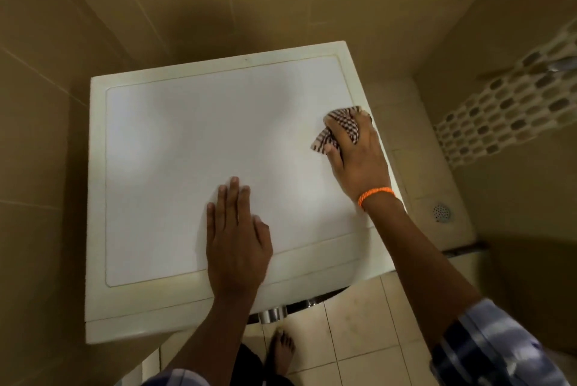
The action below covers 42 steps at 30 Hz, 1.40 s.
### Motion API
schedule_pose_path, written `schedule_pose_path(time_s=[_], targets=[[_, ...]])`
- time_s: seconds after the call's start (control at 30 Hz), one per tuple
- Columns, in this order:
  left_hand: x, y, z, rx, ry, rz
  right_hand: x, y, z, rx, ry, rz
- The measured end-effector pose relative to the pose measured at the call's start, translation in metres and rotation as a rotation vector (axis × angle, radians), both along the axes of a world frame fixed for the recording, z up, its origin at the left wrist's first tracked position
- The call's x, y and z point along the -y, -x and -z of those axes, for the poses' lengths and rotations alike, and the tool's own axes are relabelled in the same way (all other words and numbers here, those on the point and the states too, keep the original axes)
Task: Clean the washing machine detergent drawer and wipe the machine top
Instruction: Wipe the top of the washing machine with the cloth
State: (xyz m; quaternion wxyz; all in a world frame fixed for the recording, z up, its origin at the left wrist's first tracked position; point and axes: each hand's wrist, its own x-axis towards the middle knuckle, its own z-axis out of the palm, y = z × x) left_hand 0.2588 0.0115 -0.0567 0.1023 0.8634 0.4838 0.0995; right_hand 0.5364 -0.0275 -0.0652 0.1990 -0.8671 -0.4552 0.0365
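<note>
Nearest: a bare foot (282, 351) on pale floor tiles (359, 329), directly below the front edge of the washing machine. A chrome knob (272, 314) juts from the machine's front just under that edge. The detergent drawer cannot be made out from this angle.

Machine top (175, 173): white, flat, with a raised border all round. Left side sits close against the tan tiled wall (37, 142); back edge close to the rear wall. Right side open, dropping to a tiled floor with a round drain (441, 212). Most of the panel's left and centre is bare.

Left hand (235, 242): palm down near the front edge, fingers straight and held close together, pressing flat on the top. Holds nothing.

Right hand (356, 151): at the right border, further back. Fingers curled round a bunched checked cloth (338, 126), gripping it against the surface; the cloth sticks out past the fingertips and thumb. Orange thread band (376, 195) on that wrist; plaid sleeve (493, 351) above the forearm.

Far right: a mosaic tile strip (505, 110) on the wall.
</note>
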Motion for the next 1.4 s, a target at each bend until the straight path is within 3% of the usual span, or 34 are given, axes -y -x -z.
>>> schedule_pose_path(time_s=[0.27, 0.5, 0.67, 0.73, 1.0, 1.1, 1.2, 1.27, 1.4], targets=[[0.002, 0.002, 0.003, 0.02, -0.041, 0.006, 0.126, 0.074, -0.007, -0.029, 0.048, 0.151], [0.002, 0.007, 0.01, 0.133, -0.061, 0.053, 0.128, 0.134, -0.004, -0.061, -0.021, 0.36], [-0.006, 0.036, 0.005, 0.523, 0.165, 0.16, 0.094, 0.226, -0.003, -0.034, -0.008, 0.282], [-0.014, 0.064, 0.0, 0.566, 0.216, 0.184, 0.072, 0.272, -0.004, -0.017, -0.031, 0.204], [-0.037, 0.183, -0.018, 0.669, 0.581, -0.038, 0.008, 0.422, -0.006, -0.058, -0.052, 0.047], [-0.043, 0.211, -0.028, 0.784, 0.763, -0.137, 0.0, 0.447, -0.01, -0.181, -0.125, -0.006], [-0.047, 0.226, -0.042, 0.921, 0.929, -0.208, 0.005, 0.444, -0.027, -0.643, -0.326, 0.059], [-0.042, 0.23, -0.052, 0.943, 1.005, -0.217, 0.013, 0.443, -0.045, -0.941, -0.545, 0.181], [-0.018, 0.225, -0.068, 0.851, 1.102, -0.137, 0.038, 0.445, -0.071, -1.142, -0.782, 0.57]])
